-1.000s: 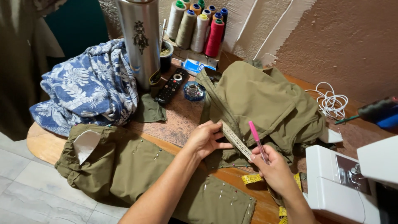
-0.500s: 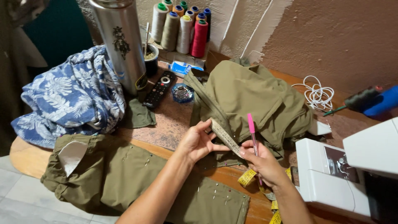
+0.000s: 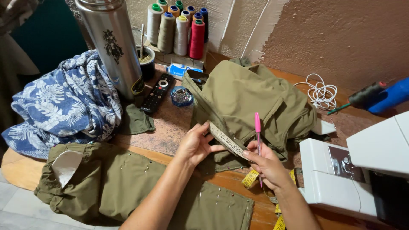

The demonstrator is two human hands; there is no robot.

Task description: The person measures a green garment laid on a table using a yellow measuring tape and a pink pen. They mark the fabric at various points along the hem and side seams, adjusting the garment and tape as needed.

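On the desk [image 3: 170, 123], the thermos [image 3: 113, 44] stands behind the remote [image 3: 157, 93], thread spools [image 3: 179, 30] line the wall behind the folded garment [image 3: 251, 93], and the sewing machine [image 3: 362, 170] sits right of it.

The blue tool [image 3: 394, 94] at three o'clock runs off the right edge, so its full shape cannot be told. The white sewing machine [image 3: 353, 170] is cut by the right and bottom edges. The steel flask [image 3: 113, 42] at eleven o'clock loses its top to the upper edge. The yellow measuring tape [image 3: 250, 179] vanishes beneath the right hand [image 3: 268, 168] and leaves the frame at six o'clock. The green garment [image 3: 140, 187] is cropped at the bottom; its pins are too small to count. Both forearms exit at the lower edge. The markings on the strip [image 3: 226, 140] pinched by the left hand [image 3: 194, 145] are too fine to read.
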